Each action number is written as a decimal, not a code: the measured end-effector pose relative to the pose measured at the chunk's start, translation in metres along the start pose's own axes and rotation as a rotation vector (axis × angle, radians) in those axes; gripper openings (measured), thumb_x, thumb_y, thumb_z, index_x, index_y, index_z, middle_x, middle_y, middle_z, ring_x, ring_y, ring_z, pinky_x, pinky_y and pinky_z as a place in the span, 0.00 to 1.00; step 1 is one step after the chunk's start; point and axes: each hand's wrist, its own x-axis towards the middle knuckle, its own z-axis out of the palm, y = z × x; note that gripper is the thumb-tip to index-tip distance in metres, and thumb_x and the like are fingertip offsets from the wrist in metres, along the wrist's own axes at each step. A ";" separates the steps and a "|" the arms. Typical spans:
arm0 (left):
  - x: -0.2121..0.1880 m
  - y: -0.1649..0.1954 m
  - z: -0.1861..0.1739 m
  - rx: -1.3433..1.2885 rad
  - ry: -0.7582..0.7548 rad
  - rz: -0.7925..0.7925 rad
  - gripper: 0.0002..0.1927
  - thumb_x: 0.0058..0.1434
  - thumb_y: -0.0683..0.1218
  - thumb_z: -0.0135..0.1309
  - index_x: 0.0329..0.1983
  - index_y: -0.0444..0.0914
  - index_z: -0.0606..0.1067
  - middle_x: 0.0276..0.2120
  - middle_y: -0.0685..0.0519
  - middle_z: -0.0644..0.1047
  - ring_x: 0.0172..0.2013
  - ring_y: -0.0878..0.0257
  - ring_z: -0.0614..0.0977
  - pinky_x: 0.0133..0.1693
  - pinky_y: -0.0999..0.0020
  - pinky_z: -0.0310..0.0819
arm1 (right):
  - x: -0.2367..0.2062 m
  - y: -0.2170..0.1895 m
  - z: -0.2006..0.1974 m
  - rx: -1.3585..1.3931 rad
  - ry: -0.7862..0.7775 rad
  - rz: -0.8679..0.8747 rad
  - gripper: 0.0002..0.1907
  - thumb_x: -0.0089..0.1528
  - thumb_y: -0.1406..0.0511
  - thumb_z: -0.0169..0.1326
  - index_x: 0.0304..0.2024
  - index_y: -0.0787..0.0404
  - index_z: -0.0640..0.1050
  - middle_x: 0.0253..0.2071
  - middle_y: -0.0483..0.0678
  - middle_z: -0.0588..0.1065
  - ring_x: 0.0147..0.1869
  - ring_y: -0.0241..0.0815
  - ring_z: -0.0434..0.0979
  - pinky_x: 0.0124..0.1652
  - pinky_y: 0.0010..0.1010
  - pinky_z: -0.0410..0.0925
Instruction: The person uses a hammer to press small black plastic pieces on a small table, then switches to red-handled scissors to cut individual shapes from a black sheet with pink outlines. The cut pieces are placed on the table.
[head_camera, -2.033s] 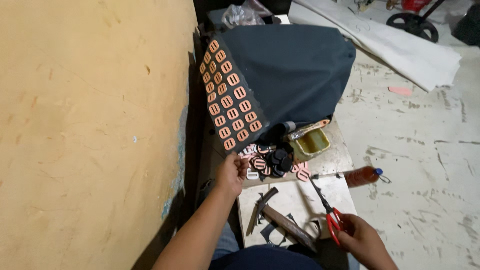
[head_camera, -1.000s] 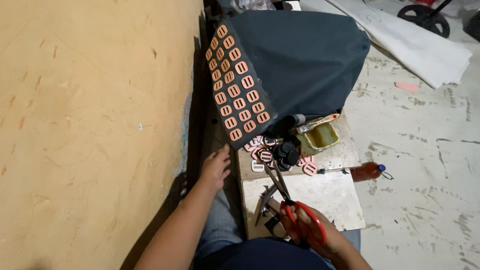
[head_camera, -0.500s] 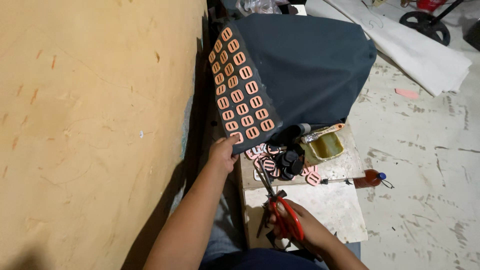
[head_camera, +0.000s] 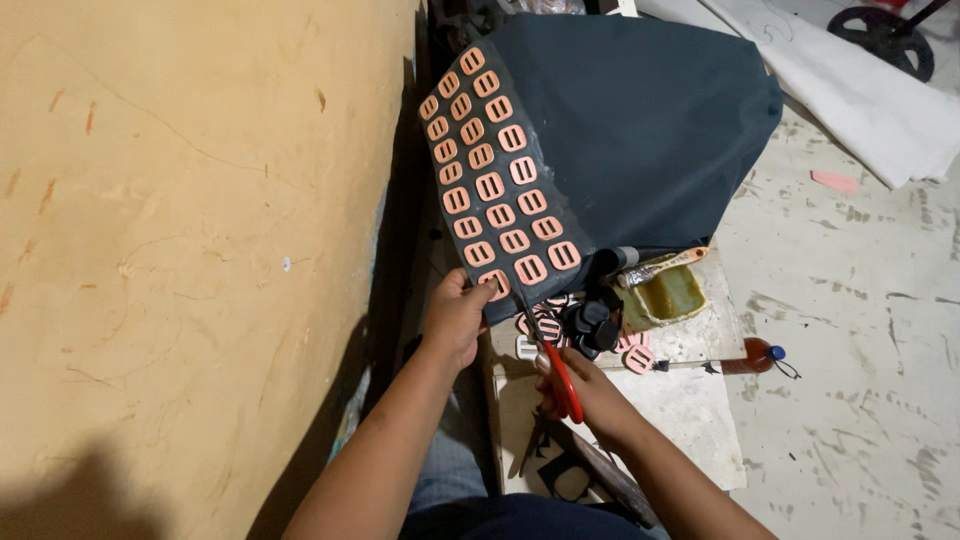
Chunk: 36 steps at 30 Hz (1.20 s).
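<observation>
Sheet of orange buckles draped against dark cloth, lower edge pinched in left hand. Scissors gripped in right hand, blades at bottom row. Few pieces cut, lying on table; most rows uncut.

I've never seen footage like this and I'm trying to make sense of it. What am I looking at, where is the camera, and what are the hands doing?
There is no machine here: the camera sits on a person's head and looks down at their own two bare hands. The left hand grips the lower edge of a dark sheet covered with rows of orange buckle-shaped pieces. The right hand holds red-handled scissors, blades pointing up at that edge. Below lies a pale board carrying loose cut pieces, a small tray of yellowish glue with a brush, and a brown-handled tool. An ochre wall stands on the left.
</observation>
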 end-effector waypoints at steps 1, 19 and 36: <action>0.000 -0.001 0.000 -0.001 -0.001 0.000 0.14 0.63 0.40 0.54 0.52 0.35 0.72 0.43 0.50 0.80 0.39 0.62 0.82 0.40 0.65 0.80 | 0.000 -0.002 -0.001 0.002 -0.004 0.000 0.22 0.64 0.52 0.53 0.48 0.65 0.73 0.33 0.48 0.74 0.29 0.38 0.75 0.30 0.29 0.69; -0.005 -0.003 0.000 0.004 -0.006 -0.018 0.15 0.64 0.39 0.53 0.53 0.31 0.70 0.45 0.45 0.80 0.41 0.59 0.83 0.44 0.63 0.81 | -0.005 0.003 0.000 0.100 0.030 -0.052 0.18 0.62 0.54 0.57 0.37 0.63 0.75 0.21 0.43 0.70 0.19 0.34 0.68 0.20 0.27 0.62; -0.008 -0.029 -0.006 -0.019 -0.012 0.020 0.19 0.61 0.37 0.54 0.56 0.34 0.70 0.42 0.46 0.79 0.41 0.61 0.82 0.46 0.66 0.77 | 0.006 -0.009 0.006 0.059 0.046 0.031 0.21 0.59 0.53 0.60 0.42 0.64 0.75 0.23 0.45 0.71 0.20 0.36 0.69 0.21 0.28 0.64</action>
